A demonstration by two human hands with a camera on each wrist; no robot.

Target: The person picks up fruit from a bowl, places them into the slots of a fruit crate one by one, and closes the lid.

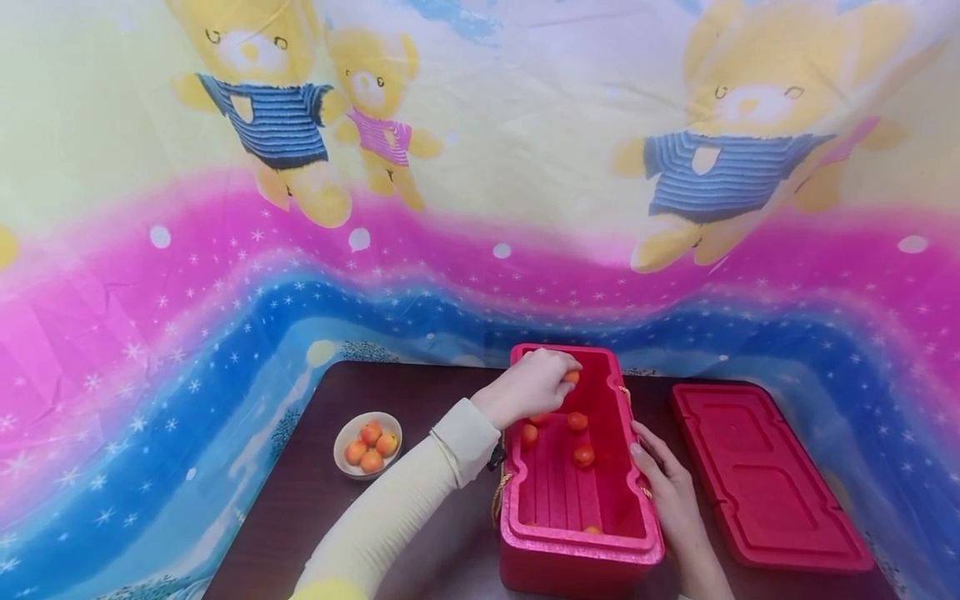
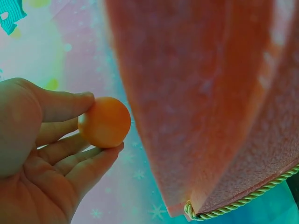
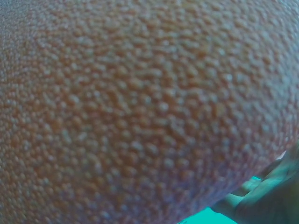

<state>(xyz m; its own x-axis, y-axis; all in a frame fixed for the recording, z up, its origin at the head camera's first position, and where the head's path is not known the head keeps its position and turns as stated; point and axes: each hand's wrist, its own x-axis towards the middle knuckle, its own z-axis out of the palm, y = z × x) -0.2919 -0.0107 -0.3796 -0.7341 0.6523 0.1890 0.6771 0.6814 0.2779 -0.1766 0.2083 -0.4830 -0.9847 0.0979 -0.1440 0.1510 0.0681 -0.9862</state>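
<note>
In the head view, my left hand (image 1: pixel 536 385) is over the far end of a red open box (image 1: pixel 581 546). Its thumb and fingertips pinch a small, round, smooth orange fruit (image 1: pixel 572 377); the left wrist view shows the same fruit (image 2: pixel 105 122) between thumb and fingers, beside the box wall (image 2: pixel 196 93). Several more orange fruits (image 1: pixel 583 455) lie on the ribbed box floor. My right hand (image 1: pixel 669 492) rests against the box's right outer side, fingers extended along it. The box's pebbled wall (image 3: pixel 140 102) fills most of the right wrist view.
A white bowl (image 1: pixel 343 454) with several orange fruits stands to the left on the dark brown table (image 1: pixel 442 392). Flat on the right lies a red lid (image 1: pixel 776 483). Gold cord handles (image 1: pixel 498 492) hang at the box sides. A bear-print cloth (image 1: pixel 480 275) hangs behind.
</note>
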